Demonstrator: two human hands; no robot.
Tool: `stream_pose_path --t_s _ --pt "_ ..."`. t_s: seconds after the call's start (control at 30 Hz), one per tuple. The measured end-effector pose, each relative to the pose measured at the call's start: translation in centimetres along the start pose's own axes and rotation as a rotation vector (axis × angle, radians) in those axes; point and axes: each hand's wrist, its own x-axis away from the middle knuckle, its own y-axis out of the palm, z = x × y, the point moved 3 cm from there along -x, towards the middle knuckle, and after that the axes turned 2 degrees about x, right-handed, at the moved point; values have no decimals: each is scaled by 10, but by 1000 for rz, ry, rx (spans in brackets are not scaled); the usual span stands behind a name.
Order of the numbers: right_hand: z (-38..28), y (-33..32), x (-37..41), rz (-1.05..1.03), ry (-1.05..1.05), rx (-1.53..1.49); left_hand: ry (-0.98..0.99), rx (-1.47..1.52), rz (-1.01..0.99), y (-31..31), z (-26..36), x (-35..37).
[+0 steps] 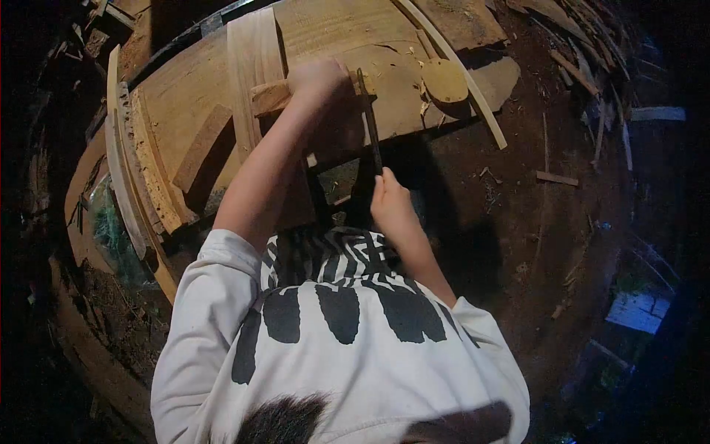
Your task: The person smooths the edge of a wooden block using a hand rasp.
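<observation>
My right hand point(392, 198) is closed around the near end of a long, thin, dark file point(371, 122). The file points away from me, and its far end overlaps a small yellowish piece of wood point(367, 85). Just left of that, my left hand point(319, 75) is curled shut over the wood at the bench edge, its fingertips hidden from view. A short brown wood block point(271, 98) sticks out to the left beside my left wrist. Under it runs a pale plank point(251, 59) lying across the wooden bench top point(333, 33).
A rounded yellowish wood piece point(445, 80) and a long curved strip point(473, 96) lie at the bench's right, with shavings around. A brown block point(203, 152) rests on the left. Several curved strips point(133, 177) lean at the left edge. Wood scraps litter the dirt floor point(518, 222).
</observation>
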Motion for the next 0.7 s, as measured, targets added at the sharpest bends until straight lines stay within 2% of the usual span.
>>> stream_pose_path --t_s 0.17,0.23,0.3,0.37,0.47,0.57,0.67,0.7 --pt "26 3 -1 0 43 -71 17 -16 -2 -5 3 8" --pt "26 6 -22 84 -30 -88 0 -14 -22 -3 3 7" --pt "16 6 -52 65 -73 -93 -22 -13 -40 -6 3 10" --pt "4 10 -83 47 -122 -103 110 -74 -45 -14 9 17" --pt "-6 12 -104 98 -200 -81 -13 2 -28 -5 3 7" --pt "-3 10 -95 68 -166 -42 -14 -2 -1 -9 5 11" --pt "8 4 -40 78 -118 -97 -8 -3 32 2 -2 3" --pt "14 3 -22 14 -14 -64 -14 0 30 5 -4 0"
